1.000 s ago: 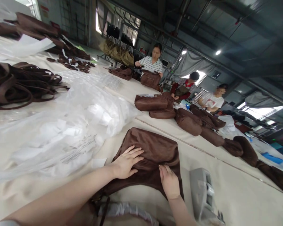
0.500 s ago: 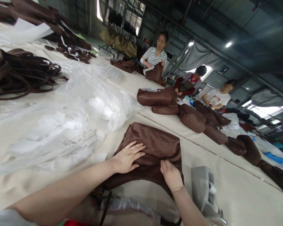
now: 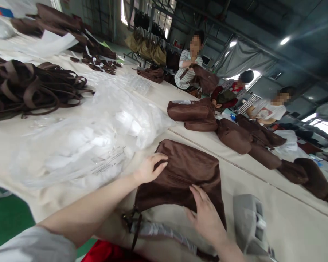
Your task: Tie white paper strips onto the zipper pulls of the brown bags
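Observation:
A brown handbag (image 3: 186,171) lies flat on the table in front of me, its opening edge curving towards me. At its left side is my left hand (image 3: 151,168), fingers bent over the upper left edge, the thumb apart and no grip visible. Over the lower right part my right hand (image 3: 205,209) is open, fingertips on or just above the bag's face. The bag's strap (image 3: 164,230), partly wrapped in clear plastic, stretches along the near side. A metal ring fitting and a thin dark strip hang at its left end.
Crumpled clear plastic bags (image 3: 98,138) cover the left, with brown straps (image 3: 35,87) heaped beyond. A grey dispenser-like device (image 3: 248,218) stands right. Brown bags (image 3: 232,136) line the table's far side, where several people work, one person (image 3: 191,62) handling a bag.
My left hand has drawn from flat on the bag to its left edge. My right hand has uncurled its fingers. The person at the back has lifted a brown bag. The view has shifted.

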`<state>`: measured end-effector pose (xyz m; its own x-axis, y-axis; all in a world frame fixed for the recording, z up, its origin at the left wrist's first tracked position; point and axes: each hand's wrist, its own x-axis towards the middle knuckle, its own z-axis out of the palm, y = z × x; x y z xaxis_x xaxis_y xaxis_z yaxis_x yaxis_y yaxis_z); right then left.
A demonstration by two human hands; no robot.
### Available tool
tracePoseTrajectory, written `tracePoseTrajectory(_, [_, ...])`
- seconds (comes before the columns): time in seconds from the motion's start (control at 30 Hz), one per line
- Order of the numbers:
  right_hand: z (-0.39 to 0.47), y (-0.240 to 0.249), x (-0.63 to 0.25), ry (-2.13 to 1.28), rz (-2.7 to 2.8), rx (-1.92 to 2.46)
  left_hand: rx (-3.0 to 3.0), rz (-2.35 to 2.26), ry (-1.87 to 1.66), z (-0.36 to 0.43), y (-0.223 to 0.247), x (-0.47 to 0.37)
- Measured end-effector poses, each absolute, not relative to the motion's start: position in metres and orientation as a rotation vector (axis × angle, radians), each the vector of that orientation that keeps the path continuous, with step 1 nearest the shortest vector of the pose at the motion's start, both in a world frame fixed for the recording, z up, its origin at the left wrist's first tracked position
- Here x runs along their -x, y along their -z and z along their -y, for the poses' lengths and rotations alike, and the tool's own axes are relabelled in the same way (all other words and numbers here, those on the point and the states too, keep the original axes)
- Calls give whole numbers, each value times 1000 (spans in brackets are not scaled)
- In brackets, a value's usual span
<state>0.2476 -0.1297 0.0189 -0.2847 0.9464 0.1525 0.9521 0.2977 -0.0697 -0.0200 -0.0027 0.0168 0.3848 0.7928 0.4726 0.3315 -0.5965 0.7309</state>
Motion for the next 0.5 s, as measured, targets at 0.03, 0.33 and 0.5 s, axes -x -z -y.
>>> tracePoseTrajectory(0.03, [132, -15, -232, -9, 2437, 1729, -2054, -1031, -1157, -2, -19, 27])
tracePoseTrajectory(0.33, [124, -1, -198, -150, 2623, 1642, -2154, -1549, -488, -32, -26, 94])
tracePoseTrajectory(0.5, [129, -3, -203, -142, 2597, 1665, -2165, -1503, -149, -26, -9, 107])
